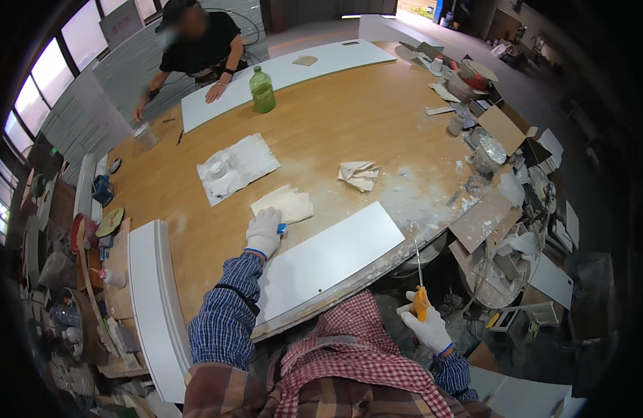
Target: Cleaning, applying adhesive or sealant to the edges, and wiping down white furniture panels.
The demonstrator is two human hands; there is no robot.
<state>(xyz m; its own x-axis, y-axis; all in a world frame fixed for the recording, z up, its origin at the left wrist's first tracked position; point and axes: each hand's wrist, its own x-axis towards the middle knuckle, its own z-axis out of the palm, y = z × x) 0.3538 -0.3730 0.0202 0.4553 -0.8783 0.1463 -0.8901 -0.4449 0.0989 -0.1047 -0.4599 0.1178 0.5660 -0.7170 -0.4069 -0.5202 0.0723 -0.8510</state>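
My left hand (263, 232), in a white knit glove, rests on the wooden table beside a long white panel (335, 259). Its fingers are closed around a small blue object (282, 228), which is mostly hidden. Just past the fingertips lies a folded cream cloth (293, 203). My right hand (428, 330), also gloved, is off the table's near edge at the right. It grips the orange handle of a screwdriver (420, 302), whose long thin metal shaft points up and away from me.
A crumpled cloth (359, 175) and a white sheet (255, 157) with a small white pot lie mid-table. Beyond stands a green bottle (263, 93) by another long panel (314, 68). A person (196, 49) works at the far left. Clutter lines both sides.
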